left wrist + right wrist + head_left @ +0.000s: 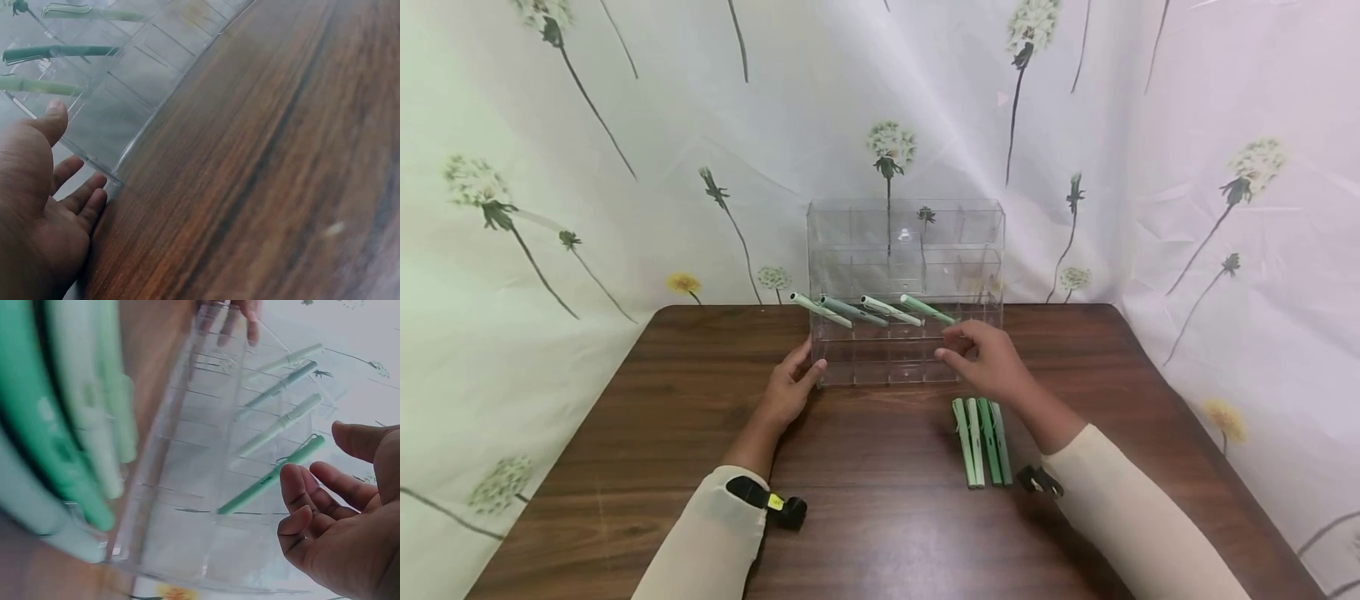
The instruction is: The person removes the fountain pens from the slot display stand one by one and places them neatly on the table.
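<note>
A clear acrylic tiered rack (906, 279) with divided compartments stands at the table's back. Several pens lie slanted in one tier: a pale green pen (820, 309), a grey-green pen (853, 311), a whitish-green pen (891, 311) and a green pen (927, 308) farthest right. My left hand (790, 387) rests against the rack's left side, thumb by the front edge, other fingers extended along the side. Close to the green pen's lower end is my right hand (992, 358); its thumb and loosely bent fingers stand apart, with nothing between them in the right wrist view.
Several green pens (985, 442) lie side by side on the brown wooden table (872, 533), in front of the rack's right end. A white curtain (700, 125) printed with dandelions hangs behind and along both sides.
</note>
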Available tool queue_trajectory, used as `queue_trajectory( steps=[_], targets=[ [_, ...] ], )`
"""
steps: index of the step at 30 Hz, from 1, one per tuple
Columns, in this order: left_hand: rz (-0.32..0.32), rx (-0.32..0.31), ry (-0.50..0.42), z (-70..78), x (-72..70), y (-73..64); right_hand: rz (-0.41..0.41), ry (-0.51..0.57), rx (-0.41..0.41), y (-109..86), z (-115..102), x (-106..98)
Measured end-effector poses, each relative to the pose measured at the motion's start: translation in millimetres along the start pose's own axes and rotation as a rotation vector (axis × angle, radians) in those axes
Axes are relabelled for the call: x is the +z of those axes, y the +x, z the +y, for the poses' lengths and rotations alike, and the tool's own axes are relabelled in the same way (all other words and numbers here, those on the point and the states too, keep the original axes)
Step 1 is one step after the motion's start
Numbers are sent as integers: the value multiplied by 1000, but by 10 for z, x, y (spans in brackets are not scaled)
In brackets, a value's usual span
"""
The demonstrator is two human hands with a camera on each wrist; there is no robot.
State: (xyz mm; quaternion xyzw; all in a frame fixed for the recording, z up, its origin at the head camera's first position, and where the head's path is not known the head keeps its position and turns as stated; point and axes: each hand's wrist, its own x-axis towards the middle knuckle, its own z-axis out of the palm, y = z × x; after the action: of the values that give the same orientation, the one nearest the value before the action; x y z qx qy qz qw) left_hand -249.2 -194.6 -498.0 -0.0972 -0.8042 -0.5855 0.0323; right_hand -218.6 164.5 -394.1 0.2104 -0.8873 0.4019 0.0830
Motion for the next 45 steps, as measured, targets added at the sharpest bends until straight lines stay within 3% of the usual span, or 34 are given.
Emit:
queue_trajectory(
  steps=[10, 23, 31, 39, 45],
  targets=[
    [3, -2, 16, 1, 11, 2, 28, 24, 29, 397, -139, -49],
    [5, 10, 19, 32, -42, -9, -34, 133, 62, 729, -184, 75],
    [23, 7, 29, 13, -26, 1, -75, 190, 107, 786, -97, 138],
    [17, 37, 5, 22, 4, 17, -60, 181, 60, 804, -51, 126],
    [18, 15, 1, 14, 0, -2, -59, 122, 45, 818, -9, 160]
  ],
)
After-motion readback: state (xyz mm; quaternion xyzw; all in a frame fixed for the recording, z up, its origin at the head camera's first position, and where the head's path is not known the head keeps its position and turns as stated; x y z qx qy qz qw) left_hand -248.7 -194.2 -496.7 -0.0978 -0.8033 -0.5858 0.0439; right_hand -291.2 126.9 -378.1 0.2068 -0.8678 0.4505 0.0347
